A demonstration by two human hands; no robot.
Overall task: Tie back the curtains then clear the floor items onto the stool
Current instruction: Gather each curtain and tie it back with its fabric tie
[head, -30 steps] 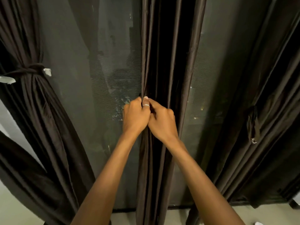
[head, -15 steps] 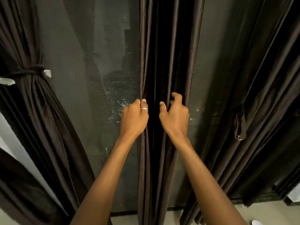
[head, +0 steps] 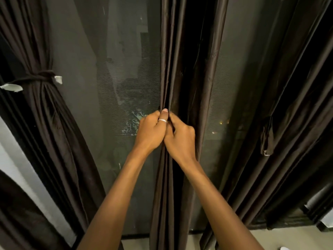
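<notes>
**A:** Grip first: both are clamped on fabric. The left hand (head: 151, 130) is curled round the left edge of the middle curtain (head: 182, 69), its thumb up and wearing a ring (head: 162, 120). The right hand (head: 180, 139) touches it, fingers hooked into the neighbouring folds.

**B:** And where does that curtain hang?

**A:** Dead centre, running from 12 to 6 o'clock, bunched into a narrow column in front of the mesh window screen (head: 108, 87).

**B:** Which step is this, then?

**A:** Tying back, I'd say, and at the gathering stage. Of the 3 panels fully in view, only the left curtain (head: 54, 132) at 9 o'clock is cinched, with a tie-back (head: 40, 77) wrapped round it. The right curtain (head: 261, 87) at 3 o'clock hangs free, and a loose strap (head: 266, 139) dangles on it.

**B:** What does the next move call for?

**A:** Probably 1 hand keeping the pleats squeezed while the other finds a band to wrap them. I can't see any band on the middle panel, so it may be hidden in the folds.

**B:** And the floor items?

**A:** Not started, as far as I can judge. Only a strip of floor (head: 261, 239) shows at 5 o'clock, with a small white thing (head: 285, 248) at the edge that is too cropped to name. There is no stool in view.
</notes>
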